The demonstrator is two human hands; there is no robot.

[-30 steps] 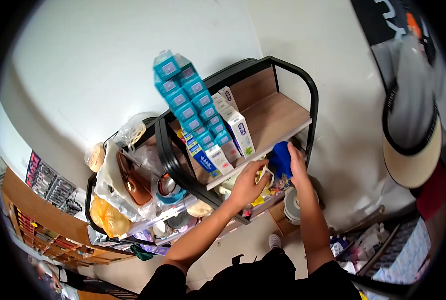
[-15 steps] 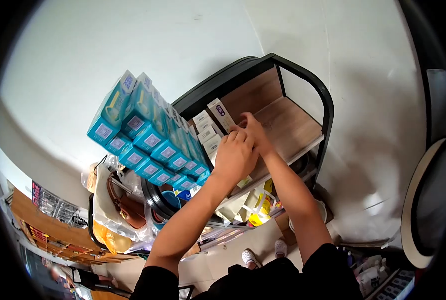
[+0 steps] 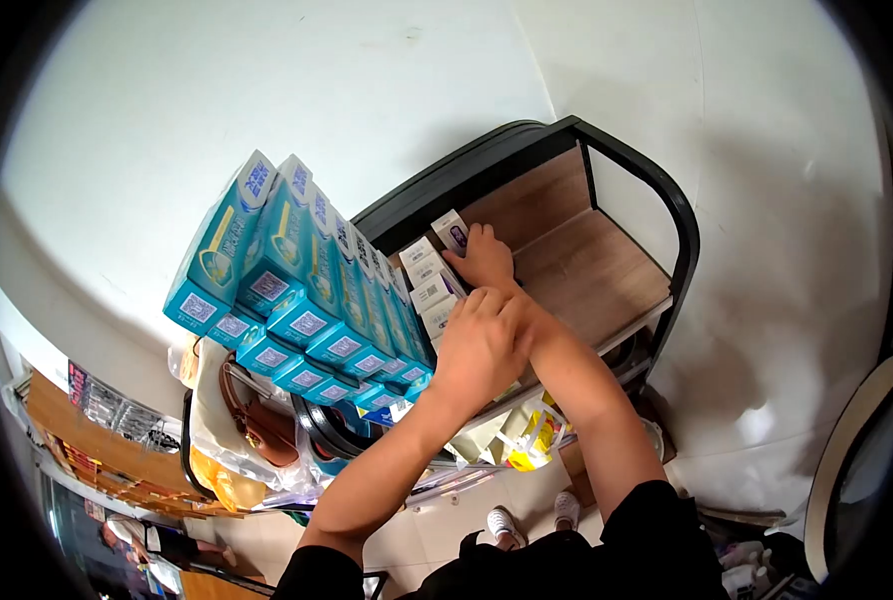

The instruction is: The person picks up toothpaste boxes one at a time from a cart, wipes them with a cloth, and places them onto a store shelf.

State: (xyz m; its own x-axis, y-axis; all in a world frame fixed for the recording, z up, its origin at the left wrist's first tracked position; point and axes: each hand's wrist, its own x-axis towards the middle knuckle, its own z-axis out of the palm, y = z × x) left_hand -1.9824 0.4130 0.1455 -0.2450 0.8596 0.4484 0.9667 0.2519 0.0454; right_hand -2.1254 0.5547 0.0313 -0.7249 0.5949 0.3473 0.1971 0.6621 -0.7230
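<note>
Several white boxes (image 3: 427,270) stand in a row on the wooden shelf, beside a high stack of teal boxes (image 3: 312,300). My right hand (image 3: 484,258) is at the rear of the row, its thumb and fingers round the near part of a white box with a purple label (image 3: 452,230). Close in front, my left hand (image 3: 479,345) lies over the front of the row and against my right forearm. Its fingers are bent and pressed together; what is under them is hidden.
Bare wooden shelf board (image 3: 587,270) shows to the right, inside a black frame (image 3: 682,220). Below are a yellow package (image 3: 535,440), a brown bag (image 3: 267,425) and an orange plastic bag (image 3: 225,480). A person (image 3: 157,540) is far off at the lower left.
Both hands have moved from the shelf's front edge up to the white boxes, and my right hand has reached further back. The blue item near my right hand is no longer visible.
</note>
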